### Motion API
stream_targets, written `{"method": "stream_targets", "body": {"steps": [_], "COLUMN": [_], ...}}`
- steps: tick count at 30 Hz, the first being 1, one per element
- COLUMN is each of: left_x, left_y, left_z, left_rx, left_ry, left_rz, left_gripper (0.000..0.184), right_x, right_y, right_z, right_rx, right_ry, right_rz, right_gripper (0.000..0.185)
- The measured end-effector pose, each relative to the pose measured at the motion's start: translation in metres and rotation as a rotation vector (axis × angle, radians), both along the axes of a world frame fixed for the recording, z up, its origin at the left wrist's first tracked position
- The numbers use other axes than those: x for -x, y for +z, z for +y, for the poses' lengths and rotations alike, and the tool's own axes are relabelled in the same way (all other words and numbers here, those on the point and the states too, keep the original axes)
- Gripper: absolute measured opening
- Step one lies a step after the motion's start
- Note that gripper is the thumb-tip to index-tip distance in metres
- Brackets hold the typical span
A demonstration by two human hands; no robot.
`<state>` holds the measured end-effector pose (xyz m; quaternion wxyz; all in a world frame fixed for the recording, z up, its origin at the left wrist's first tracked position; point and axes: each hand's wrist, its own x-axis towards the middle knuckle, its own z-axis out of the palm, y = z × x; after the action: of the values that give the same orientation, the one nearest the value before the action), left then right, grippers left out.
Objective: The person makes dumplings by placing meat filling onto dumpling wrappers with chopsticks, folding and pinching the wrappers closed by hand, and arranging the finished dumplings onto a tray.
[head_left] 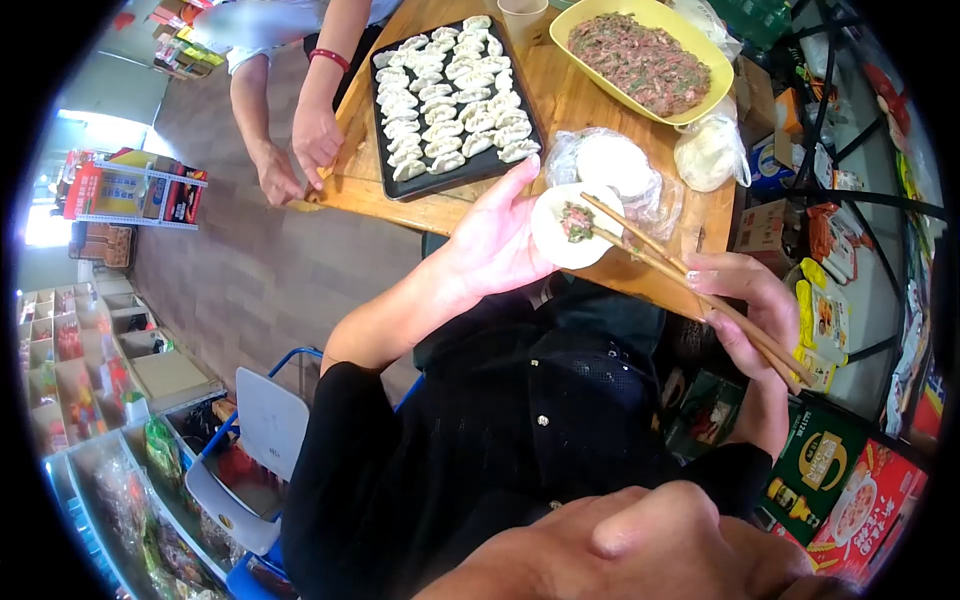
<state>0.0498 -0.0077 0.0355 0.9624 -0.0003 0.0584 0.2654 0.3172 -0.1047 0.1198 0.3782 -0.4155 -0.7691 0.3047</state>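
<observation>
My left hand (505,232) holds a round dumpling wrapper (553,243) on its palm and fingers, with the thumb raised. A small lump of meat filling (577,222) sits on the wrapper. My right hand (750,300) is closed around a pair of chopsticks (725,310), whose tips touch the filling. Just behind the wrapper lies a stack of wrappers (612,165) in clear plastic. A yellow bowl (573,42) of minced meat and greens (650,65) stands farther back. Beyond my left hand, a black tray (440,180) bears rows of folded dumplings (440,112).
Another person's hands (300,160) rest at the left corner of the wooden table (365,165). A bag of dough (710,152) and a paper cup (522,15) are on it. Boxes (815,470) crowd my right; a chair (268,420) stands at my left.
</observation>
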Motion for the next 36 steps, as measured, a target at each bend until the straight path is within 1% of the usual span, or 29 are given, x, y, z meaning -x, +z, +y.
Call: {"method": "stream_targets", "body": {"steps": [1,2,3,4,5,6,8,9,10,12,13,15,18,20,21,23,24,26,31,33,34,36], "left_x": [0.001,0.002,0.002,0.002,0.003,0.003,0.004,0.005,0.005,0.007,0.008,0.010,0.014,0.014,0.015,0.018,0.018,0.018,0.022,0.023,0.023,0.023], "left_y": [-0.002,-0.003,-0.003,-0.003,-0.002,-0.001,0.000,-0.001,-0.002,-0.002,-0.002,-0.003,-0.005,-0.004,-0.009,-0.023,-0.019,-0.007,-0.006,-0.007,-0.007,-0.007], "left_z": [-0.001,-0.001,-0.002,-0.002,-0.003,-0.002,-0.003,-0.003,-0.003,-0.005,-0.006,-0.007,-0.011,-0.015,-0.015,-0.015,-0.016,-0.018,-0.021,-0.021,-0.021,-0.021], "left_rx": [0.022,0.044,0.046,0.018,-0.010,-0.009,-0.054,-0.050,-0.070,-0.086,-0.088,-0.088,-0.016,-0.088,-0.086,0.125,0.126,-0.077,-0.056,-0.054,-0.065,-0.077], "left_ry": [-0.010,-0.020,-0.016,-0.008,-0.001,0.003,-0.015,-0.012,-0.007,-0.002,-0.021,-0.037,-0.060,-0.060,-0.060,-0.110,-0.109,-0.103,-0.091,-0.066,-0.063,-0.061], "left_rz": [-0.046,-0.093,-0.094,-0.046,0.003,0.001,-0.037,-0.038,-0.018,0.004,-0.007,-0.017,-0.020,0.140,0.140,-0.196,-0.196,0.043,0.036,0.046,0.040,0.034], "left_gripper": [0.076,0.076,0.076,0.076,0.076,0.076,0.076,0.076,0.076,0.076,0.076,0.076,0.075,0.074,0.074,0.074,0.074,0.074,0.075,0.075,0.074,0.074], "right_x": [-0.004,-0.006,-0.007,-0.009,-0.014,-0.015,-0.022,-0.023,-0.030,-0.033,-0.031,-0.024,-0.011,-0.001,0.006,0.008,0.007,0.005,0.001,0.000,-0.002,-0.005], "right_y": [0.002,-0.001,-0.005,-0.009,-0.010,-0.009,-0.014,-0.015,-0.022,-0.025,-0.027,-0.033,-0.041,-0.042,-0.043,-0.043,-0.041,-0.040,-0.043,-0.040,-0.038,-0.032], "right_z": [0.003,0.004,0.004,0.005,0.004,0.009,0.010,0.011,0.015,0.018,0.019,0.022,0.029,0.030,0.031,0.033,0.034,0.034,0.034,0.031,0.030,0.029], "right_rx": [-0.041,-0.039,-0.088,-0.137,-0.122,-0.157,-0.107,-0.055,-0.064,0.161,0.164,0.371,0.446,0.473,0.505,0.560,0.562,0.460,0.437,0.391,0.391,0.314], "right_ry": [0.076,0.079,0.082,0.085,0.081,0.080,-0.023,-0.074,-0.085,-0.068,-0.068,-0.172,-0.223,-0.216,-0.207,-0.183,-0.183,-0.204,-0.264,-0.378,-0.378,-0.279], "right_rz": [-0.007,-0.008,0.098,0.204,0.201,0.256,0.341,0.425,0.479,0.620,0.620,0.647,0.613,0.591,0.628,0.664,0.665,0.748,0.663,0.581,0.582,0.685], "right_gripper": [0.031,0.031,0.036,0.044,0.053,0.048,0.046,0.044,0.037,0.028,0.028,0.021,0.018,0.017,0.017,0.020,0.020,0.022,0.023,0.023,0.023,0.021]}}
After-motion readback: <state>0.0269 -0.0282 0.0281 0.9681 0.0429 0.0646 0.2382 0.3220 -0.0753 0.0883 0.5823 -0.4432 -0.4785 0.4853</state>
